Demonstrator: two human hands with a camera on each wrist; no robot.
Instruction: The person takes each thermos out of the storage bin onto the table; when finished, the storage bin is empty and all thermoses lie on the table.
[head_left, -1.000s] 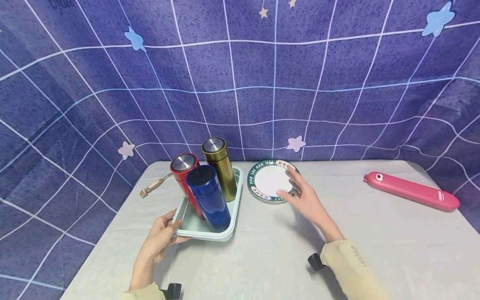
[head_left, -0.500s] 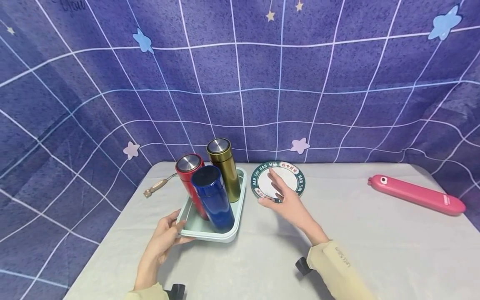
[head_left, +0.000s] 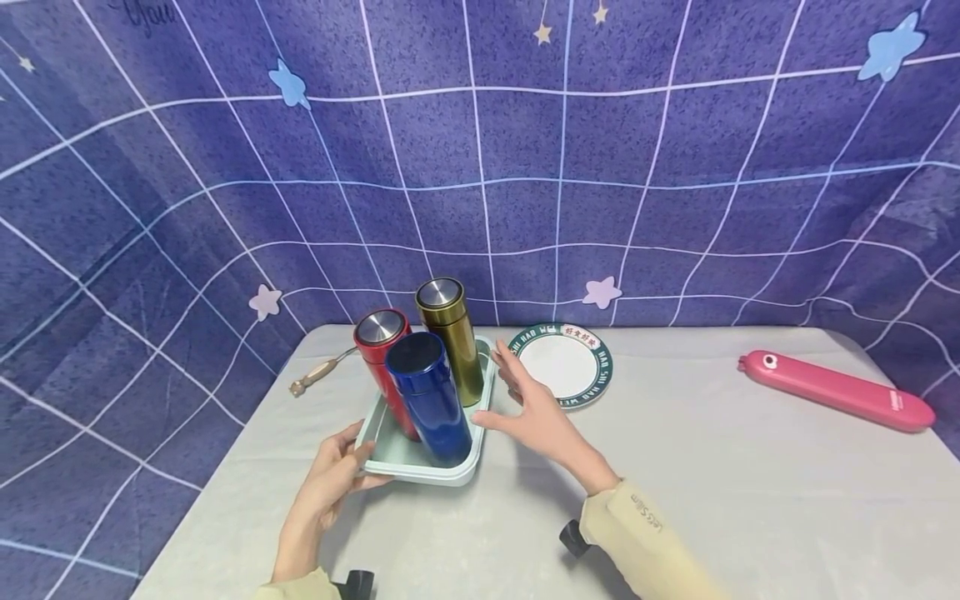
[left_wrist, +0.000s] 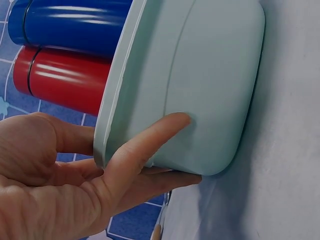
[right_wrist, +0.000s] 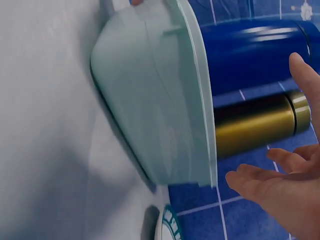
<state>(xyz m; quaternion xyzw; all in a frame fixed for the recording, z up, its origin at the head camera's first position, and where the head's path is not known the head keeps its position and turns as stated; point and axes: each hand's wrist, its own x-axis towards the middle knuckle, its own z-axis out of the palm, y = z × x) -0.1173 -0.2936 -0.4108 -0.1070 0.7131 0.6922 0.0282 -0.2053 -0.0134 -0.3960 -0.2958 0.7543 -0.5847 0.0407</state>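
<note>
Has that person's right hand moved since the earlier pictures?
Yes. Against the plate, the right hand has shifted left in the head view, toward the light-green tray.

Green-rimmed plate sitting just beyond the right hand, its left edge tucked behind the fingers. Way off to that hand's right there's a long pink thing with a cartoon eye. Wood-handled tool lies past the left hand. Pale surface under both hands, purple gridded cloth beyond.
</note>
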